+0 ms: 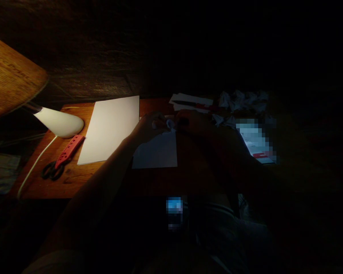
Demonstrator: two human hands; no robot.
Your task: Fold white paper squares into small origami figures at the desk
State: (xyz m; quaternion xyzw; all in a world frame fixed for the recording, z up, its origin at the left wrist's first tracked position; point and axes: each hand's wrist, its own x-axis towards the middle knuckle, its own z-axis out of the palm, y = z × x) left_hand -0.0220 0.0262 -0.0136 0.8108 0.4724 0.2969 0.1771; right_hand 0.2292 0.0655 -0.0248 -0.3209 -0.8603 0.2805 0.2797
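Over the table's middle, my left hand [151, 122] is closed, its fingers pinching a small curled piece of white paper [170, 124]. My right hand [190, 118] is bent in from the other side, its fingertips at the same piece; deep shadow hides most of its fingers. Just below both hands lies a sheet of white paper [157, 154], flat on the wood. I cannot tell whether the curled piece is joined to this sheet. To the left of my left hand is a larger stack or sheet of white paper [111, 127], brightly lit.
A lamp [60, 121] stands at the left of the wooden table [74, 182], beside black-handled scissors [53, 169] in a pink sheath. Behind my hands, a knife [185, 102] rests on paper strips. Folded white paper pieces [242, 102] and a glowing screen [254, 140] are to the right.
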